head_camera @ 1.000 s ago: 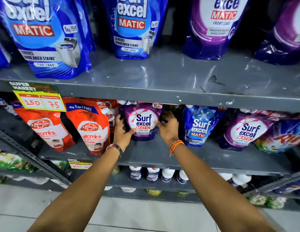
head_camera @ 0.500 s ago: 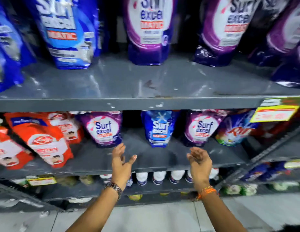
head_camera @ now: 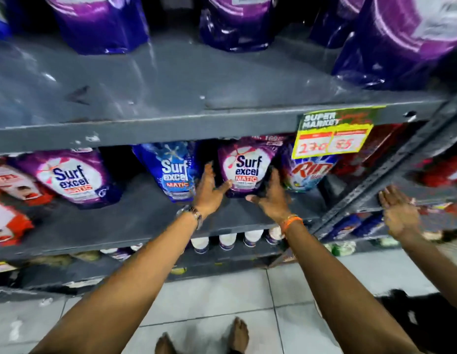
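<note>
A purple Surf excel Matic pouch [head_camera: 245,169] stands upright on the grey middle shelf [head_camera: 135,215]. My left hand [head_camera: 209,190] lies against the pouch's left side, fingers straight up and thumb touching its lower edge. On the pouch's right side rests my right hand [head_camera: 272,195], fingers stretched along it. Neither hand curls round the pouch. A blue Surf excel pouch [head_camera: 175,172] stands just left of my left hand, and a Rin pouch [head_camera: 309,172] just right of my right hand.
Another purple Surf excel pouch [head_camera: 69,180] and red pouches [head_camera: 7,221] stand further left. A yellow price tag [head_camera: 334,134] hangs from the upper shelf edge, with large purple pouches [head_camera: 102,21] above. Another person's hand [head_camera: 398,215] reaches in at the right. White-capped bottles [head_camera: 227,241] sit below.
My view shifted right along the shelf. Both hands left the first purple pouch, hung open in front of the shelf, and now flank the purple pouch further right. Another person's hand appeared.
</note>
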A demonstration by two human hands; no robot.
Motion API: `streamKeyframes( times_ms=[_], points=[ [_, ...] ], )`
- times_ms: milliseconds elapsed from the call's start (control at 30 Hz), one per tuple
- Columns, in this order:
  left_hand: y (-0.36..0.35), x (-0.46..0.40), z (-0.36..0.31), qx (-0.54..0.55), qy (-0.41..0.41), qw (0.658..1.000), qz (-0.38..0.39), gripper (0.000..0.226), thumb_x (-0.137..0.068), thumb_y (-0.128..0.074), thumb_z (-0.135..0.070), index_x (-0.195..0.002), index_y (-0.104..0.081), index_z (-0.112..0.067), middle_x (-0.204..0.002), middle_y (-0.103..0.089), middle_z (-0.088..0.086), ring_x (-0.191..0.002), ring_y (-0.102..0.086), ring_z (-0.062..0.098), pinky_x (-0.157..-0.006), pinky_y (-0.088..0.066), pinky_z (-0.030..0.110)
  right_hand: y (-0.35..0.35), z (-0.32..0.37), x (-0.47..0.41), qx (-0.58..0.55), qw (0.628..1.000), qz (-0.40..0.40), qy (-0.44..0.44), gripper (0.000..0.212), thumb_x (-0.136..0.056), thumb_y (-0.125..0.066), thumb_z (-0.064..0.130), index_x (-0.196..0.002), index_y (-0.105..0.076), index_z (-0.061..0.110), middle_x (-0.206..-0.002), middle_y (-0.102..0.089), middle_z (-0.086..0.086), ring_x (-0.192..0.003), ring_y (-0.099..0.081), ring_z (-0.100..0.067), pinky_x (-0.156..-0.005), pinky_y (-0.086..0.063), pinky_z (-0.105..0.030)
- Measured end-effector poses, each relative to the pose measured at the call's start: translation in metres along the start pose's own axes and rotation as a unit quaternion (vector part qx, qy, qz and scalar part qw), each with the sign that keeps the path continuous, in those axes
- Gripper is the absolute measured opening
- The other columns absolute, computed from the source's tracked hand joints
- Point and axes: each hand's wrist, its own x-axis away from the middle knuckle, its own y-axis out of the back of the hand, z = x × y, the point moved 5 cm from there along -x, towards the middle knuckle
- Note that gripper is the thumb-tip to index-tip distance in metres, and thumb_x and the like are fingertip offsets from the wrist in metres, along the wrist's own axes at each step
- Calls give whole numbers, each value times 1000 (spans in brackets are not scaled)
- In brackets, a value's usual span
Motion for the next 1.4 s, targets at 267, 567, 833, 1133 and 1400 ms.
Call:
streamKeyframes(
  times_ms=[267,567,833,1133,1400],
  points=[
    [-14,-16,6,-6,13,1000,-25,64,-92,-67,-12,-145,-36,4,-147,-51,21,-136,-50,34,-114,-41,51,7,-19,-12,11,1000,14,-7,88,-77,-79,-12,-151,-34,2,-147,-55,-19,-138,-54,-36,-113,-45,-59],
    [24,47,13,69,-1,998,11,43,-89,-68,-6,-128,-52,-17,-125,-66,4,-113,-65,15,-98,-54,31,-26,-13,47,9,1000,-13,12,70,-75,-80,-13,-126,-49,23,-119,-68,14,-106,-69,10,-100,-59,-36],
    [147,116,47,69,11,997,-45,42,-88,-70,-5,-127,-55,-9,-115,-70,-2,-100,-67,-5,-90,-57,20,-145,13,92,6,999,40,29,73,-76,-82,-3,-125,-53,43,-123,-69,22,-119,-68,-4,-104,-57,-38],
    [308,146,91,30,13,990,-140,43,-89,-66,2,-130,-55,-6,-119,-68,7,-96,-67,-6,-84,-55,13,-317,63,99,-10,993,103,63,71,-75,-82,-8,-132,-51,19,-129,-66,1,-126,-63,-20,-110,-52,-46],
    [361,127,110,18,9,993,-118,38,-91,-63,0,-125,-57,-17,-123,-67,1,-104,-65,-4,-95,-53,21,-372,75,93,8,996,80,40,75,-75,-82,-8,-140,-49,11,-138,-65,-7,-129,-61,-23,-110,-52,-47]
  ],
)
